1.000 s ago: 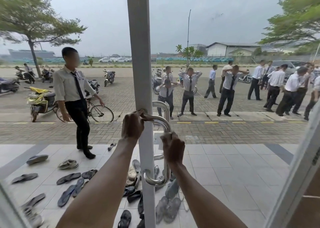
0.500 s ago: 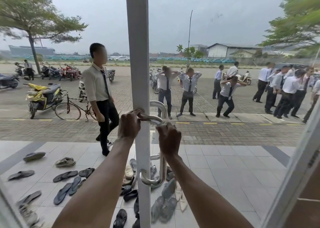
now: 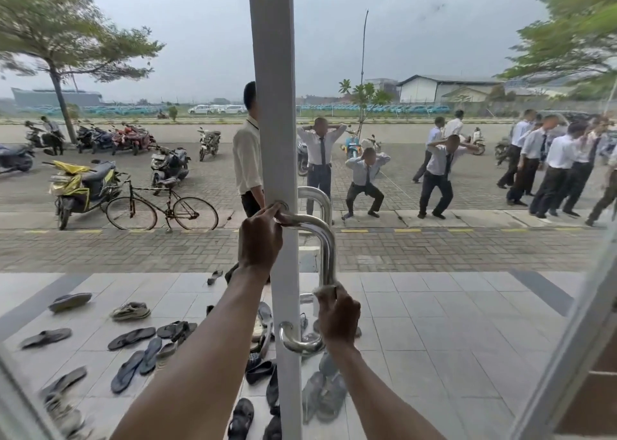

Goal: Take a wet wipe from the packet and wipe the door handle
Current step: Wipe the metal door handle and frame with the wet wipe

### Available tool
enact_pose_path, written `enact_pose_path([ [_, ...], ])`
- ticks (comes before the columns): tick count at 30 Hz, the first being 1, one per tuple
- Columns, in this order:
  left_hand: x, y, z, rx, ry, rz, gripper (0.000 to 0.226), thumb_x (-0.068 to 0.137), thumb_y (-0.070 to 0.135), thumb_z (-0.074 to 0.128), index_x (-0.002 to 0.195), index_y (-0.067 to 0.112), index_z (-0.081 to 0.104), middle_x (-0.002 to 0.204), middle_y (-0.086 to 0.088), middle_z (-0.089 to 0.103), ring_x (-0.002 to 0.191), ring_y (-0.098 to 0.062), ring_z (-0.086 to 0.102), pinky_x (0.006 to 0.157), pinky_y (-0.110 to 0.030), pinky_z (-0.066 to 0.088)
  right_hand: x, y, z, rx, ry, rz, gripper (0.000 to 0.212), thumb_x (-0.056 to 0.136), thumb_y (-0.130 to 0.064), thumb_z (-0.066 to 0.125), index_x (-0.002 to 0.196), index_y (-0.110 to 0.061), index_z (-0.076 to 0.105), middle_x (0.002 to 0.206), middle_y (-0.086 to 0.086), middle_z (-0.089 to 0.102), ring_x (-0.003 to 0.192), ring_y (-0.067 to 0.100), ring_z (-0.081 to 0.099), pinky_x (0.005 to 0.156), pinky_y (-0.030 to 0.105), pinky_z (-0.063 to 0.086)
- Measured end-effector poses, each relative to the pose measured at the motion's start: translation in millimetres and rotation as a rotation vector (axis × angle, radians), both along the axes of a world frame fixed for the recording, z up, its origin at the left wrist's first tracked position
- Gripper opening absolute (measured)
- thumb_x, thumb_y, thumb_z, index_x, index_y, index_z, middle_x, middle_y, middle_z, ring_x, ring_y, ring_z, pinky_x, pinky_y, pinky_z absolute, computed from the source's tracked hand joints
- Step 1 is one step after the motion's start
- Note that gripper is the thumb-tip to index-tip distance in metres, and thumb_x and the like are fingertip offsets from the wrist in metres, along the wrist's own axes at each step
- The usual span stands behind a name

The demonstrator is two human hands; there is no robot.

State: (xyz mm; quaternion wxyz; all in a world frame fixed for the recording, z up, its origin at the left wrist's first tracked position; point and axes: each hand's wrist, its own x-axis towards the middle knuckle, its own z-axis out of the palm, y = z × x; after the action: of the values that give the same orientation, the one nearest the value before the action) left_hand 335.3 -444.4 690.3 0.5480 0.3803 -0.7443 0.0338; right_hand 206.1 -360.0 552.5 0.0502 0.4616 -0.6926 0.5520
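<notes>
Now, left hand (image 3: 260, 239): fingers curled over the top arm of the door handle, right where it joins the door frame; the thumb is hidden behind the hand.
Right hand (image 3: 339, 319): wrapped round the lower part of the upright bar, just above the bottom bend, pressing a wet wipe against the metal.
Wet wipe (image 3: 325, 290): only a pale scrap shows, peeping out above the right hand's fingers, lying on the bar.
Door handle (image 3: 328, 249): polished steel D-shaped pull, upright, fixed at top and bottom to the frame; bare and shiny between the two hands.
Door frame (image 3: 277, 106): white upright stile running down the middle of the view, glass on both sides.
Outer handle (image 3: 317, 195): a matching steel pull seen through the glass, behind the near one.
Sandals (image 3: 133, 338): scattered on the pale tiled floor outside, left of and around the frame's foot.
Bicycle (image 3: 160, 207): parked on the brick paving, beside a scooter (image 3: 83, 186) draped in yellow.
People (image 3: 367, 182): group in white shirts and dark trousers, several with hands behind their heads.
</notes>
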Motion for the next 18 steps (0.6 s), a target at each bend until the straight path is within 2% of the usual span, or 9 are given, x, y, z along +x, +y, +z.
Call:
enact_pose_path([
  [2,-1,0,0,0.002,-0.005,0.001,0.033,0.08,-0.006,0.067,0.108,0.011,0.074,0.106,-0.009,0.077,0.093,-0.031,0.075,0.079,-0.037,0.059,-3,1,5,0.095,-0.045,0.0,0.012,0.088,-0.021,0.071,0.084,-0.01,0.075,0.08,0.007,0.076,0.073,0.024,0.073,0.06,0.016,0.04],
  [4,0,1,0,-0.001,-0.018,0.001,0.032,0.081,-0.003,0.068,0.109,0.012,0.074,0.109,-0.008,0.076,0.097,-0.03,0.074,0.082,-0.036,0.058,-6,-1,22,0.094,-0.008,-0.005,0.019,0.088,-0.027,0.07,0.092,-0.01,0.075,0.089,0.007,0.077,0.08,0.022,0.072,0.065,0.02,0.043],
  [6,2,0,-3,-0.004,-0.027,-0.01,0.03,0.082,0.001,0.07,0.11,0.012,0.074,0.112,-0.006,0.076,0.099,-0.028,0.073,0.084,-0.033,0.055,-6,-4,50,0.003,0.03,-0.017,0.02,0.089,-0.031,0.067,0.092,-0.013,0.075,0.089,0.003,0.076,0.076,0.019,0.07,0.063,0.013,0.037],
  [8,2,-3,-5,0.01,-0.026,-0.015,0.029,0.084,0.003,0.069,0.112,0.012,0.073,0.114,-0.005,0.075,0.103,-0.026,0.072,0.088,-0.032,0.053,-5,-8,77,-0.141,-0.019,-0.03,0.017,0.087,-0.027,0.069,0.085,-0.012,0.074,0.077,0.004,0.075,0.064,0.019,0.067,0.054,0.004,0.03],
  [10,0,-5,-7,0.024,-0.013,-0.01,0.032,0.084,0.004,0.068,0.116,0.01,0.072,0.117,-0.006,0.074,0.106,-0.027,0.071,0.091,-0.031,0.051,-4,-10,86,-0.18,-0.004,-0.043,0.017,0.087,-0.026,0.07,0.078,-0.012,0.074,0.071,0.004,0.073,0.058,0.018,0.064,0.051,0.006,0.027],
  [13,-2,-5,-11,0.0,0.025,-0.017,0.035,0.082,0.001,0.069,0.116,0.008,0.072,0.116,-0.009,0.074,0.105,-0.028,0.071,0.091,-0.03,0.051,-4,-8,62,-0.148,0.026,-0.026,0.014,0.088,-0.028,0.07,0.078,-0.018,0.074,0.078,-0.001,0.075,0.062,0.015,0.067,0.055,0.012,0.031],
  [14,-3,-5,-13,0.001,0.046,-0.021,0.037,0.082,-0.001,0.069,0.118,0.006,0.071,0.118,-0.01,0.073,0.107,-0.027,0.07,0.094,-0.028,0.05,-3,-6,49,-0.136,0.01,-0.015,0.014,0.088,-0.028,0.07,0.079,-0.018,0.074,0.081,-0.002,0.076,0.064,0.015,0.068,0.056,0.01,0.033],
  [18,-8,-9,-24,0.003,0.111,-0.026,0.047,0.079,-0.004,0.067,0.125,0.003,0.067,0.125,-0.01,0.07,0.115,-0.026,0.067,0.102,-0.021,0.043,6,-1,-2,-0.103,-0.005,-0.014,0.013,0.087,-0.021,0.074,0.077,-0.012,0.075,0.079,0.005,0.075,0.065,0.022,0.07,0.059,-0.01,0.027],
])
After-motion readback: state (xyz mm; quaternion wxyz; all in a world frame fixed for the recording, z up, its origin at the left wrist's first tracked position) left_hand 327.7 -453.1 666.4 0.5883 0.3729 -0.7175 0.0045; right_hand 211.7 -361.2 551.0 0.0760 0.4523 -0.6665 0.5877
